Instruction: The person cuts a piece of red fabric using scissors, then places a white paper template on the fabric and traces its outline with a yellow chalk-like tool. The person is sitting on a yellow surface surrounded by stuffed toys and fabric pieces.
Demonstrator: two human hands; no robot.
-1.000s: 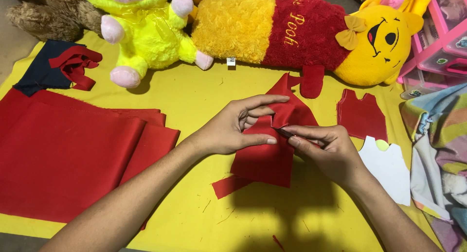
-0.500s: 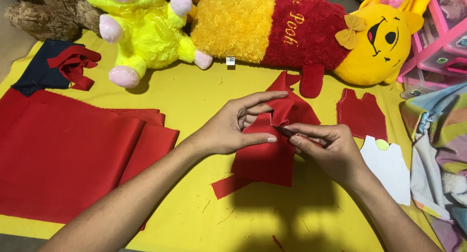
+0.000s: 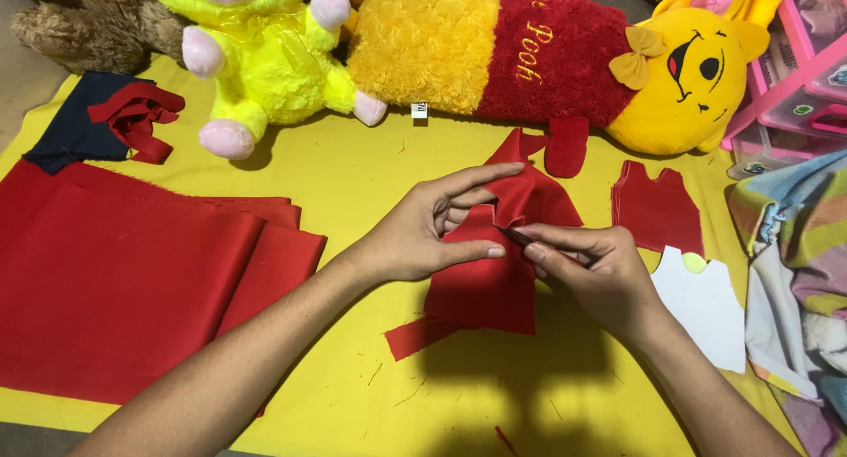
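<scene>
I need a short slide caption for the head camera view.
Two hands, left hand and right hand, work a red fabric piece on a yellow cloth.

red cloth piece (image 3: 494, 285): matt woven | bear pillow (image 3: 529, 51): fuzzy plush
</scene>
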